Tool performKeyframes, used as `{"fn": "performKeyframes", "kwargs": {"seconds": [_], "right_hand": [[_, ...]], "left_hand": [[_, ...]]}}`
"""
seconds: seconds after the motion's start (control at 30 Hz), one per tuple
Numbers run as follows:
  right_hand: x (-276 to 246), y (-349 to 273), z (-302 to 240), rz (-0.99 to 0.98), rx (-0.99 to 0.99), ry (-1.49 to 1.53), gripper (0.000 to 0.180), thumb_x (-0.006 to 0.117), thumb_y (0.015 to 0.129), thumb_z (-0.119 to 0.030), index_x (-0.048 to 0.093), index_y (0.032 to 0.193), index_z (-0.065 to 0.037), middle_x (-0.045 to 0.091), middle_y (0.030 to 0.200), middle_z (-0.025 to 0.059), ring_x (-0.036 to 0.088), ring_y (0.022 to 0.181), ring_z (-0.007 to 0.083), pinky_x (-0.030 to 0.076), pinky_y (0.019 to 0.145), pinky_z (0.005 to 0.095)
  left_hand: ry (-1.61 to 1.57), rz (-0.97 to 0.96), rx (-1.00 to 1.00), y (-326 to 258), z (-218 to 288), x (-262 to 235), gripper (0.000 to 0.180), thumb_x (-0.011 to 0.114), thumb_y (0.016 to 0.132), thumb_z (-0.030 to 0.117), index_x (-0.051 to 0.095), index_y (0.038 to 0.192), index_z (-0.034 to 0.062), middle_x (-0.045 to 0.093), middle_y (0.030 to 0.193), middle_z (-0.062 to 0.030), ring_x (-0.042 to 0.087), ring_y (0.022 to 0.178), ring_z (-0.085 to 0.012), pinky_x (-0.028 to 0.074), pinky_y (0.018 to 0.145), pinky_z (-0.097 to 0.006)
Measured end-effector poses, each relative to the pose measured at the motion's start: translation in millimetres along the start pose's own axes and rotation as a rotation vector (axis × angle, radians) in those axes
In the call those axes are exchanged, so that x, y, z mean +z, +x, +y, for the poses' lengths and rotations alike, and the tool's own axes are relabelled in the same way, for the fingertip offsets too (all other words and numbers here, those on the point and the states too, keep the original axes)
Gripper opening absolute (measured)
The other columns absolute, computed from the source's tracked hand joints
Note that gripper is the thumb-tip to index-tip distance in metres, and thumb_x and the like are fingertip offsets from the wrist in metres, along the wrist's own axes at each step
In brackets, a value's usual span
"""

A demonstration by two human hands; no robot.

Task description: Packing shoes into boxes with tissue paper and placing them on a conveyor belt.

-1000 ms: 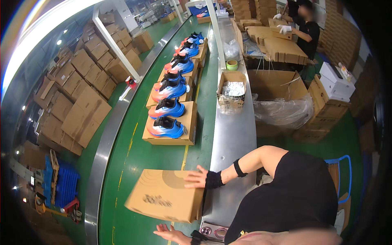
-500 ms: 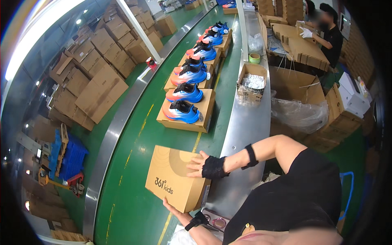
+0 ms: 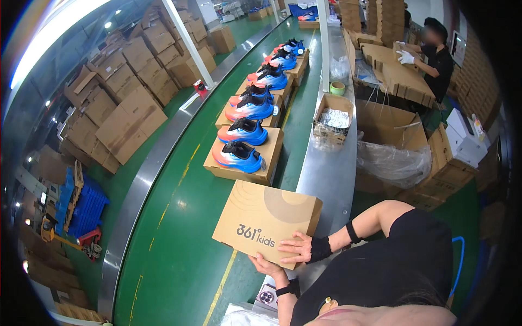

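A brown cardboard shoe box (image 3: 258,212) is tilted over the near part of the green belt, its printed lid facing up. My left hand (image 3: 267,267) holds its lower edge, the fingers partly hidden beneath it. My right hand (image 3: 296,248) grips the near right corner, fingers laid across the lid. Both wrists wear black bands. Just beyond the box, a blue, white and orange sports shoe (image 3: 237,156) sits on another shoe box (image 3: 231,175). A matching shoe (image 3: 242,132) stands right behind it.
More boxes topped with shoes (image 3: 249,103) run up the belt (image 3: 179,239). On the metal ledge (image 3: 318,179) to the right stand an open carton of small white packets (image 3: 333,120) and a tape roll (image 3: 337,88). A co-worker (image 3: 436,60) in white gloves handles cardboard farther back.
The shoe box has moved right and away from me and turned, with both hands on it. My right hand has shifted from its far side to its near right corner.
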State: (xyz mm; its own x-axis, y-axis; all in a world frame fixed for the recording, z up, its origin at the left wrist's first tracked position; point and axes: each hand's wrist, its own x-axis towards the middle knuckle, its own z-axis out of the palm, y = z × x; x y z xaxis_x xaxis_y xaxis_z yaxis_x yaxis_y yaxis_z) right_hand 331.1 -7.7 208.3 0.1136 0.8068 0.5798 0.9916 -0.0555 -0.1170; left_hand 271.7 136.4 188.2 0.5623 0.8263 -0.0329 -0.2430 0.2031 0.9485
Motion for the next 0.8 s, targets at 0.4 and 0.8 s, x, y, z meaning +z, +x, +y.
{"fn": "performKeyframes", "kwargs": {"seconds": [0.4,0.8], "right_hand": [[0.6,20.9,3.3,-0.073,0.029,0.139,0.049,0.064,0.063,-0.028,0.05,0.109,-0.018,0.043,0.122,0.012,0.041,0.113,0.0254,0.035,0.08,0.0449],[-89.5,109.7,204.7,0.512,-0.011,0.169,0.018,0.065,0.061,-0.008,0.053,0.075,-0.006,0.057,0.083,0.0079,0.056,0.078,0.026,0.045,0.066,0.0362]], "left_hand": [[-0.252,-0.305,-0.511,21.6,4.5,-20.3,0.062,0.04,0.079,0.049,0.035,0.122,0.0047,0.046,0.117,-0.0114,0.048,0.104,-0.025,0.041,0.085,-0.036],[-0.533,0.266,-0.058,-92.6,161.3,-143.4,0.063,0.048,0.076,0.043,0.026,0.127,0.0116,0.034,0.126,-0.0175,0.04,0.108,-0.0322,0.039,0.083,-0.045]]}}
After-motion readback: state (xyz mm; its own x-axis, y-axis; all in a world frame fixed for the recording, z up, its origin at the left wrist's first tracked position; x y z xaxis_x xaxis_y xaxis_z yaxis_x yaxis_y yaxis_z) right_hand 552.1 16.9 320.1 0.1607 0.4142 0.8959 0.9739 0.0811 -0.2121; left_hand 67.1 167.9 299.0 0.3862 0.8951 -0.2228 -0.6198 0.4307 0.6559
